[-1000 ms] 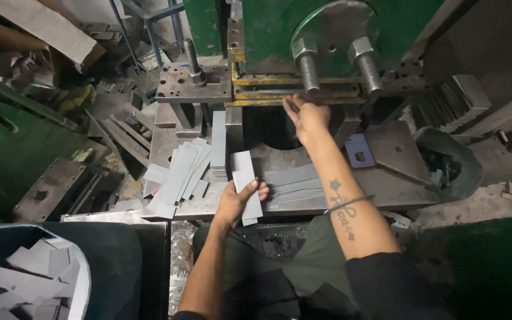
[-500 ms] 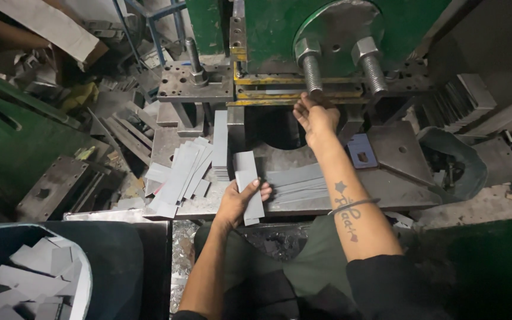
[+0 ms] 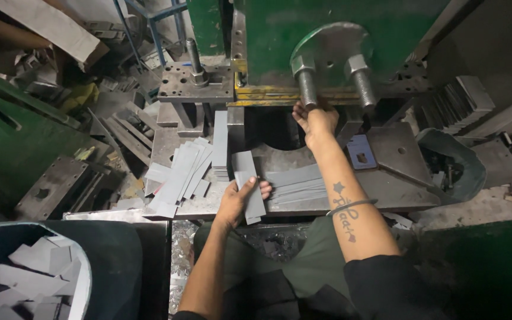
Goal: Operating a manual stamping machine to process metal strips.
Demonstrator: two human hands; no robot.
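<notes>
Head view looks straight down on two bare hands at a green press (image 3: 327, 35). Left hand (image 3: 241, 198) is clamped on a small stack of grey metal strips (image 3: 249, 186), fingers curled over the top edge and thumb underneath; the stack lies on the steel bed plate (image 3: 398, 178) just in front of the person's lap, tilted slightly off square. Right hand (image 3: 315, 121) is stretched forward into the die opening under the yellow-edged ram plate (image 3: 268, 95), fingers bent down into the shadow; whether they pinch a piece or only press on one I cannot tell, since the tips are hidden.

Biggest risk, as I judge it, is that right hand: it sits directly below the ram and between the two threaded bolts (image 3: 333, 83), so any stroke of the press while it is there would crush the fingers. Sharp strip edges could also cut the left palm if the stack slips.

More loose strips fan out (image 3: 179, 178) just left of the held stack, another flat pile (image 3: 297, 184) touches it on the right, and a bin of grey offcuts (image 3: 37, 272) stands well apart at lower left.
</notes>
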